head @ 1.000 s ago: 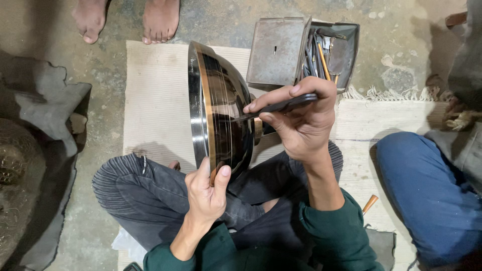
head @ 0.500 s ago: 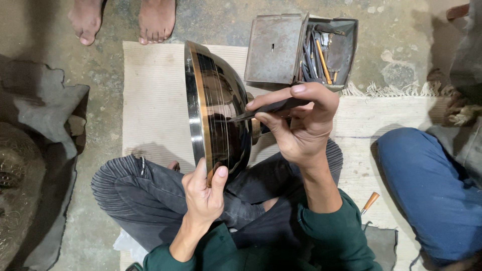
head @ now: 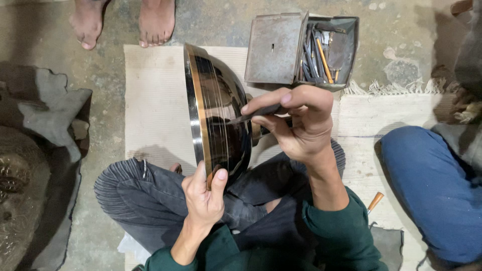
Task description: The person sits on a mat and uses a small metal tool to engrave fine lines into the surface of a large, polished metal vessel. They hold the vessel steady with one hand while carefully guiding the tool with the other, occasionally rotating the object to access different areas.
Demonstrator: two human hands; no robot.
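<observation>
Metal: your bowl (head: 216,113) was dark, polished steel with a brass-coloured band near the rim, stood on edge over your crossed legs above the mat (head: 150,100).
Left hand: your left hand (head: 203,193) was closed on the bowl's lower rim, thumb and fingers pinching the edge to prop it upright.
Right hand: your right hand (head: 301,125) was closed around a thin dark tool (head: 251,116), its tip touching the bowl's inner face.
Handling: you had a stiff, smooth bowl that looked fairly heavy and slippery; I judged that the rim gave you the surest hold, since the glossy face offered no purchase and might mark easily.
Tin: an open grey metal box (head: 273,50) lay just beyond the bowl, its lid up, with many thin tools packed in the other half.
Around you: a second person's bare feet (head: 123,22) stood at the mat's far edge, and someone's blue-trousered knee (head: 432,185) sat close on your right.
In the way: the box was near your right hand, and a wooden handle (head: 375,201) lay beside your right elbow; dark cloth (head: 50,115) was heaped on the floor to your left.
</observation>
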